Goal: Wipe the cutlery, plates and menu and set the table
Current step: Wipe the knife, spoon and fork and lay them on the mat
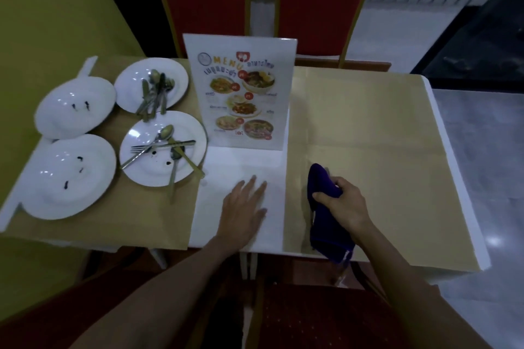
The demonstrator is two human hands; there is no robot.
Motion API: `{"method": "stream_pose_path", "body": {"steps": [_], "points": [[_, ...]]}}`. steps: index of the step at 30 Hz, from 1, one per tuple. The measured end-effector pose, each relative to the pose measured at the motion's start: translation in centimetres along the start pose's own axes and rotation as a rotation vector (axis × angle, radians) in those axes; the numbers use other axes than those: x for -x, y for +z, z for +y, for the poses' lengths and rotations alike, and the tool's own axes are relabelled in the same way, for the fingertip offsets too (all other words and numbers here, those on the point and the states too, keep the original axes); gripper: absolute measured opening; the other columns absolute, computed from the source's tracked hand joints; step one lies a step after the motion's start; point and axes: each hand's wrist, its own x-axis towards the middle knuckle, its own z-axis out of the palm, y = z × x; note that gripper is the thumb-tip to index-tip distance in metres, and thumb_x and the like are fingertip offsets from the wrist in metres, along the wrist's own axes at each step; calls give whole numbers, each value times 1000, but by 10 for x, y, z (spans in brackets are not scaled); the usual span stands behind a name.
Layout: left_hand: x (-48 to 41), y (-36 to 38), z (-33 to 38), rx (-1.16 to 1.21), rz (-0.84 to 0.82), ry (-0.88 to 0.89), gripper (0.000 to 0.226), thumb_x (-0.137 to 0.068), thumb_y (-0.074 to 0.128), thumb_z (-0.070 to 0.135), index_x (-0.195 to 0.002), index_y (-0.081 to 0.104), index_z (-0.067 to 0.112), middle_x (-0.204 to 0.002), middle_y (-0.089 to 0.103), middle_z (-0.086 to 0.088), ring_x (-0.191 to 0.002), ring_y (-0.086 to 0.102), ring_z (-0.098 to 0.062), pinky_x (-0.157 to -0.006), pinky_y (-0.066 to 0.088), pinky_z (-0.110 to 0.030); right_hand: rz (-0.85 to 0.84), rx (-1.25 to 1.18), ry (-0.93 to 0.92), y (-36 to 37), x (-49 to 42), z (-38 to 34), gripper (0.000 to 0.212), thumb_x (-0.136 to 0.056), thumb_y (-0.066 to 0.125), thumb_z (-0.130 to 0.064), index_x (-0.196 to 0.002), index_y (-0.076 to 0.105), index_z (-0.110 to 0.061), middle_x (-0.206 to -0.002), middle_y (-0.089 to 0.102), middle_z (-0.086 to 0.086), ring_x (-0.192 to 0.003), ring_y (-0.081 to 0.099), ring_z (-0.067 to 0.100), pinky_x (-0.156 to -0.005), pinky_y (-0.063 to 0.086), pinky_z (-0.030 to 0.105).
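Head view. With the wearer's edge of the worktop [272, 176] taken as 6 o'clock, the opening step is judged to be in hand: the wiping cloth is held ready and nothing looks wiped yet.

The purple cloth [329, 238] is gripped by the right hand [341, 202] at about 5 o'clock. The fingers are curled round its upper fold, and its lower end hangs over the near edge above a tan paper mat [368, 127]. The left hand [243, 207] is laid flat at 6 o'clock on the white centre strip, fingers straight and spread, holding nothing.

The laminated menu [241, 93] stands upright at 12 o'clock, well apart from both hands. Four white plates are grouped from 9 to 10 o'clock:

- The nearest plate [147, 174] carries a fork [143, 147], spoons and dark spots.
- The far plate [127, 88] carries a bundle of cutlery [154, 93].
- The two outer plates [56, 125] [51, 193] carry dark spots only.

Two red chairs [204, 3] are seen beyond 12 o'clock.

For the next move, one piece would need to be lifted by the free left hand, probably from the nearest plate at 9 o'clock, and brought to the cloth. The crossed cutlery could be dragged off if a single piece is pulled carelessly. The spots on the plates would call for firm rubbing.
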Motion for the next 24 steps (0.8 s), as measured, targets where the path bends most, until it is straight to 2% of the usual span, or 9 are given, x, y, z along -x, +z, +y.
{"method": "stream_pose_path", "body": {"steps": [2,4,6,9,14,19,21,22,24], "points": [[-2,-27,-30,20,210,-45,46,-95,56,22,-138,53,8,-143,51,-17,-129,48,-39,-103,42,-49,-22,13,-42,18,-2,-16,36,-81,75,-26,-114,62,-30,-125,60,-10,-103,62,15,-80,51,29],[-5,-53,-61,-13,320,-160,32,-93,56,10,-122,62,-2,-123,62,-23,-112,57,-43,-93,46,-48,-31,19,-78,39,-3,-33,34,-80,76,-26,-112,63,-29,-101,61,-18,-86,62,3,-67,48,18],[-12,-74,-86,7,340,-402,28,-94,54,12,-116,60,-5,-115,60,-24,-108,54,-42,-87,45,-48,-59,20,-94,60,-3,-48,31,-80,76,-25,-106,62,-32,-92,64,-14,-78,61,4,-64,48,21],[-27,-93,-113,21,196,-724,38,-98,49,26,-124,53,-2,-126,51,-23,-121,43,-39,-96,40,-47,-88,27,-103,87,-5,-62,29,-80,76,-26,-103,60,-35,-92,67,-13,-78,63,7,-60,47,22],[-36,-103,-147,43,4,-743,38,-101,41,26,-125,55,0,-132,47,-23,-128,37,-39,-104,37,-46,-106,18,-100,124,-1,-81,31,-81,76,-27,-106,60,-35,-94,66,-14,-81,65,11,-66,53,27],[-32,-117,-160,206,-91,-798,40,-101,42,25,-121,59,-5,-130,56,-23,-121,52,-37,-99,43,-42,-117,56,-102,151,4,-95,31,-82,75,-28,-109,60,-32,-98,66,-12,-83,64,10,-65,49,25],[-25,-126,-163,404,-105,-884,37,-101,42,22,-117,59,-7,-122,61,-24,-106,62,-36,-88,50,-41,-138,95,-84,160,6,-101,32,-83,73,-28,-111,59,-30,-102,66,-6,-85,63,14,-70,52,30],[-18,-131,-162,594,-111,-910,32,-102,42,18,-111,59,-8,-113,65,-24,-87,67,-31,-74,53,-38,-144,119,-80,165,8,-105,31,-84,72,-29,-112,59,-29,-105,66,-4,-86,63,15,-73,53,32],[3,-144,-154,1042,-214,-933,19,-102,40,7,-95,56,-2,-84,68,-17,-48,53,-16,-45,45,-26,-95,174,-133,177,15,-115,33,-87,67,-31,-118,57,-29,-106,68,-3,-85,62,15,-72,52,32]]}}
